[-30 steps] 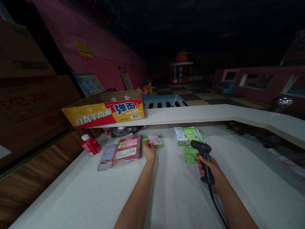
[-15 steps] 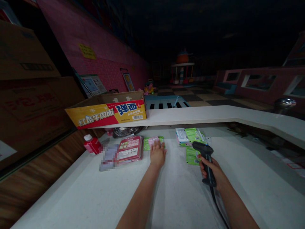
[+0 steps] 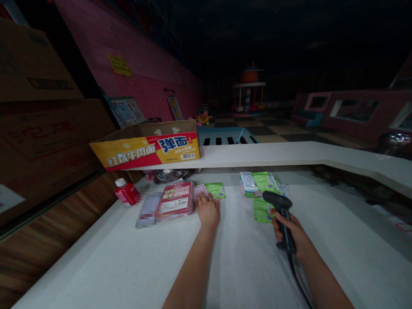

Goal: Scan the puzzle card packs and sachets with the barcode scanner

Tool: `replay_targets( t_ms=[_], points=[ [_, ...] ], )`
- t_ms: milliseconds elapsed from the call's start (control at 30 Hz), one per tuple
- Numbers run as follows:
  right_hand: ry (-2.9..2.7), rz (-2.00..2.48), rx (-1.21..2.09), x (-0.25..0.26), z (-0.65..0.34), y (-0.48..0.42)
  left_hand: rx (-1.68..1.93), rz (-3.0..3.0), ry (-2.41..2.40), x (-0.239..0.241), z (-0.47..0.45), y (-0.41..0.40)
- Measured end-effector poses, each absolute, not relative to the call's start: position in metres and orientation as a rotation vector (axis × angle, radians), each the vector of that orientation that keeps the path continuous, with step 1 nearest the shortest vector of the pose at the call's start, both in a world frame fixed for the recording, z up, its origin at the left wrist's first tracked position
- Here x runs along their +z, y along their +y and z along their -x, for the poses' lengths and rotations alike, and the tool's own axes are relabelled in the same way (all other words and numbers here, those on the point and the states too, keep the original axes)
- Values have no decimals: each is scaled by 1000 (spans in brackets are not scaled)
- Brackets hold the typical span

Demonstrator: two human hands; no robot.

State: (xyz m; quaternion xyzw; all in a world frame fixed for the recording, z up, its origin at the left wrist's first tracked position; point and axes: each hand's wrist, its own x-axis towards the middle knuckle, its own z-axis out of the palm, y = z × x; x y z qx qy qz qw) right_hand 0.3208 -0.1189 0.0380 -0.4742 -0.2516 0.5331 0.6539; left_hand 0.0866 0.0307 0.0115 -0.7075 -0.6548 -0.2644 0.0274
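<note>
My left hand [image 3: 208, 210] lies flat on the counter with its fingers stretched forward, resting on the near edges of a pink packet [image 3: 200, 190] and a green packet [image 3: 216, 189]. My right hand [image 3: 294, 234] is wrapped round the handle of a black barcode scanner [image 3: 282, 221], whose head points left. Behind the scanner lies a single green packet [image 3: 261, 210], partly covered by it. Farther back is a pile of green and white packets [image 3: 265, 181]. Left of my left hand are red flat packages [image 3: 178, 198] in clear wrapping.
A red bottle with a white cap [image 3: 126, 192] stands at the left. An open yellow and red carton [image 3: 151, 150] sits on the raised white ledge [image 3: 257, 155] along the back. Large cardboard boxes [image 3: 48, 133] are stacked far left. The scanner's cable [image 3: 296, 272] trails toward me.
My left hand has slid the pink packet leftward, off the green one and against the red packages. My right hand keeps the scanner in nearly the same place. The view has shifted slightly.
</note>
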Motion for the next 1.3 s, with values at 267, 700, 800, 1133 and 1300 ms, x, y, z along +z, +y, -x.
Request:
replay_targets(
  t_ms=[267,700,800,1133,1300],
  points=[
    [-577,1085,1240,40,-321,-120,-835,2261,-1993,15,-85,37],
    [-469,1032,1137,42,-334,-118,-884,2338,-1833,37,-98,14],
    [-398,1011,1068,43,-337,-116,-826,2500,-1811,48,-125,-3],
    [-396,1007,1046,38,-340,-110,-540,2574,-2094,56,-220,-39],
    [-400,993,1034,42,-337,-111,-526,2630,-2193,54,-223,-35]
  ],
)
